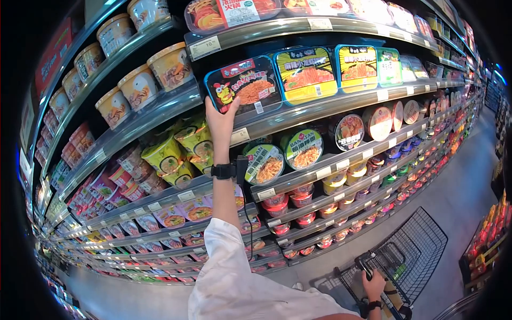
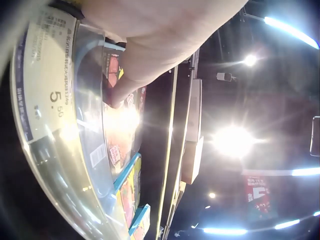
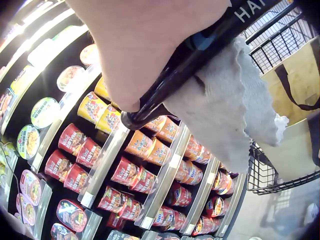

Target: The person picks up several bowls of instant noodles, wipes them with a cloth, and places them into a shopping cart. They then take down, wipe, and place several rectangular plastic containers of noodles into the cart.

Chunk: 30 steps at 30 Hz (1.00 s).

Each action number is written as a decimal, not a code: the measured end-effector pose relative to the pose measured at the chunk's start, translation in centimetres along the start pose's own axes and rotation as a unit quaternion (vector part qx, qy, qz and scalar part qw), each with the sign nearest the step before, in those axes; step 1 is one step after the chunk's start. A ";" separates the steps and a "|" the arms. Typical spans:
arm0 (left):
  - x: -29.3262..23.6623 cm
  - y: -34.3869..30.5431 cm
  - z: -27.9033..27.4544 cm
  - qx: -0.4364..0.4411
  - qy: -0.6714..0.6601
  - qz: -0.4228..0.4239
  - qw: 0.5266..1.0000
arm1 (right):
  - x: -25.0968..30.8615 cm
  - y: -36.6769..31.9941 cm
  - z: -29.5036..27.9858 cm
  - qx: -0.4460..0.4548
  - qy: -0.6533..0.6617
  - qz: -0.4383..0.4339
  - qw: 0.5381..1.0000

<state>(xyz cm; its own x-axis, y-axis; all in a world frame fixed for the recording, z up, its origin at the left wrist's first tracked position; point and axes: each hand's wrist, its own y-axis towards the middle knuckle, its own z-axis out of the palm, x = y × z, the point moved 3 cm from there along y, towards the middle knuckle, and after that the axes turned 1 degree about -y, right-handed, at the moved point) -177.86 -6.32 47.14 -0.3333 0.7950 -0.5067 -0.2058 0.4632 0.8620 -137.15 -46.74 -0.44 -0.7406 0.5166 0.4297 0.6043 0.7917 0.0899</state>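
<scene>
In the head view my left hand point(image 1: 220, 121) reaches up to a shelf and grips the lower left corner of a black instant noodle box point(image 1: 246, 88) with a blue rim. Its thumb lies across the box's front; the other fingers are partly hidden at the left side. The left wrist view shows the thumb against the same box point(image 2: 122, 127), with glare on its wrapping. Low at the right, my right hand point(image 1: 374, 284) holds the handle point(image 3: 200, 60) of a black shopping cart point(image 1: 410, 256). A grey cloth point(image 3: 225, 105) hangs beside that handle.
Yellow noodle boxes point(image 1: 305, 76) stand right of the black one. A clear shelf lip point(image 1: 325, 104) runs along the front. Noodle bowls point(image 1: 304, 149) fill the shelf below, and paper tubs point(image 1: 169, 66) stand at left. A tan bag point(image 3: 292, 75) sits in the cart.
</scene>
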 end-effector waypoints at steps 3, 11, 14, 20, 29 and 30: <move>0.1 -0.1 0.0 -0.014 -0.004 0.005 1.000 | -0.3 0.0 0.4 -0.014 -0.009 -0.007 1.000; -1.6 -1.5 0.1 -0.021 -0.003 0.086 0.996 | -0.3 0.0 0.4 -0.022 0.006 -0.014 1.000; -0.2 -1.8 -0.6 0.018 -0.025 0.083 0.996 | -0.7 0.0 0.8 -0.014 -0.014 -0.010 1.000; -2.4 -2.5 -0.9 0.019 0.110 0.185 0.976 | -0.6 0.1 0.7 0.001 -0.017 0.000 1.000; -3.3 -1.9 -1.1 0.000 0.057 0.172 0.983 | -0.2 -0.1 0.4 -0.027 -0.006 -0.029 0.999; -3.4 -1.9 -1.2 -0.013 0.026 0.156 0.987 | -0.4 0.0 0.6 -0.027 0.001 -0.035 0.999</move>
<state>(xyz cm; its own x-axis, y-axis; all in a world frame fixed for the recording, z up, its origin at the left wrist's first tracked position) -177.48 -10.39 47.23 -0.4301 0.8762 -0.2175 -0.1088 0.1889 0.9760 -137.04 -46.69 -1.12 -0.7805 0.4604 0.4228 0.5665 0.8070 0.1669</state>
